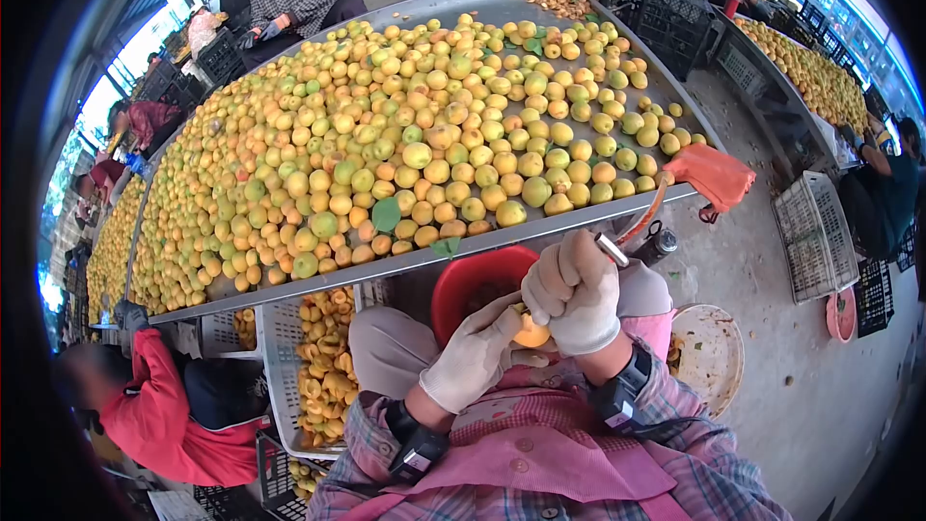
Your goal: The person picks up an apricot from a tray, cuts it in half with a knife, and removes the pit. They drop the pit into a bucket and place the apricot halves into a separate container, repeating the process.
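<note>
My left hand, in a pale glove, is closed around a yellow-orange fruit above my lap. Right beside it my right hand, also gloved, is wrapped round a tool with a metal tube end that sticks out past the knuckles. The fruit lies between the two hands, partly covered by fingers. Just behind my hands is a red bucket, its inside dark. Beyond it a metal table holds a large heap of yellow-green and orange fruit, with a few green leaves.
An orange bag hangs at the table's right corner, above a dark bottle. A crate of opened fruit stands at left, beside a person in red. A white tub and crates stand right. Several people sit around.
</note>
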The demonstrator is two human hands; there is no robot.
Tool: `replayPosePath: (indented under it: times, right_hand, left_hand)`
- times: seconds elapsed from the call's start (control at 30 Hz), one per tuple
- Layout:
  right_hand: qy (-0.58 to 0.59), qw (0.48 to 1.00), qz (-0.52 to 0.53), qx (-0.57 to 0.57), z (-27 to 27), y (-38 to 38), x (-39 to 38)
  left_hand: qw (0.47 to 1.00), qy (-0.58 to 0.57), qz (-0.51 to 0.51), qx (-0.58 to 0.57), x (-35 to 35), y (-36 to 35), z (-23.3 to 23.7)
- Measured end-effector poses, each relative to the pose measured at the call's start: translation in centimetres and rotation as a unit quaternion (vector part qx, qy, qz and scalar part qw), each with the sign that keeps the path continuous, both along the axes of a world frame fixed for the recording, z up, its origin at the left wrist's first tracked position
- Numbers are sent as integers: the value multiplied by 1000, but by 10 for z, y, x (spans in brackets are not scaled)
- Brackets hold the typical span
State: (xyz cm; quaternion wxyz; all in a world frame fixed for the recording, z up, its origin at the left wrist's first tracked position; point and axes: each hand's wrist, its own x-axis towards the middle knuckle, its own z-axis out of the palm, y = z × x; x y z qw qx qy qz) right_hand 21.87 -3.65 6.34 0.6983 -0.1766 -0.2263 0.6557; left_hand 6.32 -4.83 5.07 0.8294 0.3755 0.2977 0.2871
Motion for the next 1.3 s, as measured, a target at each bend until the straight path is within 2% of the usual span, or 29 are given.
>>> replayPosePath:
  times: [0.03,0.07,0.13,0.17,0.23,0.33,0.43,0.53,0.57,0.63,0.7,0.8,0.83,0.9,0.97,1.03,1.13,1.23,1.3]
  right_hand:
    - [-18,1000,-10,7,-1,-1,0]
    - [-28,999,-15,-8,-1,0,1]
    - [1,1000,-11,-11,-5,2,3]
    - [31,999,-7,-14,-7,3,3]
    - [41,999,5,-10,-10,5,5]
    - [63,998,19,-21,-12,7,8]
    - [112,992,19,-47,-15,12,9]
    - [133,989,-33,-62,-13,18,14]
    - [100,991,-57,-64,-13,19,19]
    - [30,992,-98,-70,-8,18,22]
    - [30,992,-88,-84,-12,14,22]
    - [-24,989,-62,-132,-33,6,19]
    - [-24,989,-64,-129,-37,3,20]
    - [-23,984,-56,-165,-42,-1,21]
    - [-20,983,-65,-173,-45,-5,24]
    - [-29,978,-80,-193,-47,-6,29]
    - [-32,975,-91,-198,-49,-8,33]
    - [-32,973,-96,-208,-56,-9,37]
    - [-26,972,-97,-213,-58,-8,39]
  left_hand:
    - [997,-59,8,-52,0,0,-3]
    - [997,-59,7,-54,0,0,-2]
    - [999,25,-23,2,-1,3,2]
    - [999,25,-22,2,-2,3,1]
    - [994,-60,-25,-85,-3,3,-2]
    - [986,-101,-31,-127,-4,3,-8]
    - [993,-88,-29,-72,-3,3,-18]
    - [981,-135,-9,-138,-5,7,-15]
    - [981,-135,-7,-137,-6,7,-17]
    - [988,-108,58,-96,-11,12,-22]
    - [988,-73,93,-97,-13,18,-26]
    - [978,42,204,6,-12,26,-44]
    - [978,41,203,9,-13,29,-54]
    - [959,156,227,61,-15,35,-73]
    - [950,179,233,101,-16,38,-76]
    - [920,285,226,146,-16,41,-78]
    - [934,225,263,93,-8,44,-84]
    - [929,255,264,56,-13,46,-71]
    - [921,234,311,23,-28,48,-78]
